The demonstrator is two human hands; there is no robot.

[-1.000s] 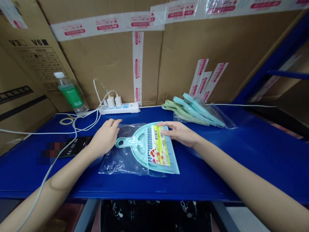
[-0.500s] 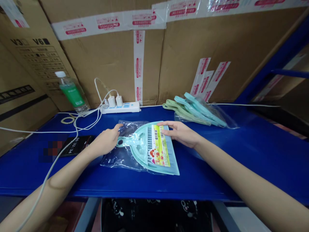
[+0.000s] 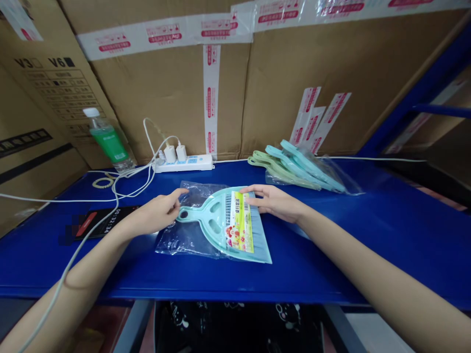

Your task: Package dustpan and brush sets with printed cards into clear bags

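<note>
Since one second earlier, the near edge of our clear plastic bag (image 3: 184,241) has shifted toward twelve o'clock. We see a pale-turquoise plastic dustpan-and-brush set (image 3: 221,223) lying centrally on the glossy blue surface (image 3: 294,274). Our left grip (image 3: 158,213) sits at its nine o'clock; our right grip (image 3: 274,201) touches its one-o'clock edge, digits apart. Whether either clamps, we cannot tell. Light-blue and green plastic pieces (image 3: 299,167) lie at two o'clock.

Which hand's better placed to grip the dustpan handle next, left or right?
Left, most likely. The left hand is right beside the looped end of the handle. The right hand is at the wide end of the dustpan, fingertips by the label.
</note>
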